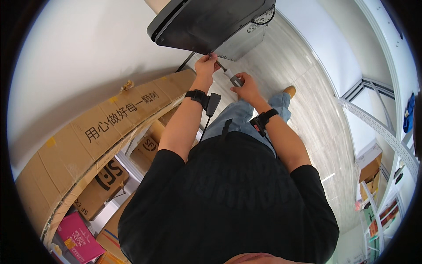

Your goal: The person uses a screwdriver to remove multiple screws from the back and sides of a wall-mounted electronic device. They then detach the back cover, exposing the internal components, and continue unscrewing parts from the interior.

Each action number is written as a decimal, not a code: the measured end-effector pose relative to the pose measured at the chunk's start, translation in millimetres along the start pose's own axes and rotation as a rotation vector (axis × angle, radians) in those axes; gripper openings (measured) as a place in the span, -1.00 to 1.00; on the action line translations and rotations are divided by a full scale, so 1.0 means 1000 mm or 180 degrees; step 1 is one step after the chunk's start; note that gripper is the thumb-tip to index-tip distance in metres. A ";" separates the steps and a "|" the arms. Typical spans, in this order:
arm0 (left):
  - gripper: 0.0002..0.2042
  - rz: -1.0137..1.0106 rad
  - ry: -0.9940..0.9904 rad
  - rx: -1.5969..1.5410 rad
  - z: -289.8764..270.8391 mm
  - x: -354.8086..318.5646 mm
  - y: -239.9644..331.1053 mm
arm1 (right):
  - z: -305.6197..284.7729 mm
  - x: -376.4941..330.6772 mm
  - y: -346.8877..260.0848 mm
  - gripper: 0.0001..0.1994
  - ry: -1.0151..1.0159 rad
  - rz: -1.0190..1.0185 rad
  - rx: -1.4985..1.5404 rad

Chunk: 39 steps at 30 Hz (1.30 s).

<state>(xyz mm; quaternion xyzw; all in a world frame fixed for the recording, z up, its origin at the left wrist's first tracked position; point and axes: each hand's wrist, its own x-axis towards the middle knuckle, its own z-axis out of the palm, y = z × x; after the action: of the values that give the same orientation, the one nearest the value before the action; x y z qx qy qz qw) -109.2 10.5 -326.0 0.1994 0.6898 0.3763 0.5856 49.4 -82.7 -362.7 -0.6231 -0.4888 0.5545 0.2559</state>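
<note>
A black machine (pixel 211 26) with a bare metal side (pixel 241 42) stands at the top of the head view. At its lower corner my left hand (pixel 205 66) is closed in a pinch; whatever is between the fingertips is too small to make out. My right hand (pixel 249 89) is wrapped around the grey handle of a screwdriver (pixel 234 79). The screwdriver's dark shaft points up and left to my left fingertips, by the machine's edge. Exactly where its tip ends is hidden by those fingers.
Left of me, a long cardboard sheet (pixel 105 114) borders shelving with cardboard boxes (pixel 103 187) and a pink box (pixel 79 237). A white wall (pixel 88 53) rises behind it. Metal racking (pixel 373 114) stands to my right, beyond the grey floor (pixel 323 127).
</note>
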 end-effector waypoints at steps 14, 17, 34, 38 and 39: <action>-0.92 -0.0033 -0.0199 -0.0385 -0.004 0.005 -0.001 | -0.008 -0.002 -0.009 -0.61 -0.0545 0.0791 0.1545; -0.90 -0.0067 -0.0239 -0.0277 -0.004 0.002 0.002 | -0.009 -0.007 -0.013 -0.61 -0.0492 0.0630 0.1455; -0.88 -0.0057 -0.0432 -0.0274 -0.008 0.000 0.004 | -0.008 -0.013 -0.013 -0.63 -0.0364 0.0401 0.1535; -0.87 -0.0088 -0.0487 -0.0355 -0.010 0.000 0.004 | -0.006 -0.011 -0.009 -0.63 -0.0374 0.0413 0.1559; -0.87 -0.0100 -0.0503 -0.0364 -0.011 0.000 0.004 | -0.007 -0.011 -0.008 -0.63 -0.0391 0.0423 0.1555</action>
<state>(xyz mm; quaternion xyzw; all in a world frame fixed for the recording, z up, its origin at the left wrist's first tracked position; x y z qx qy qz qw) -120.0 10.1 -323.2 0.1838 0.6218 0.3889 0.6544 54.2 -88.3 -349.1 -0.5387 -0.3130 0.7084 0.3316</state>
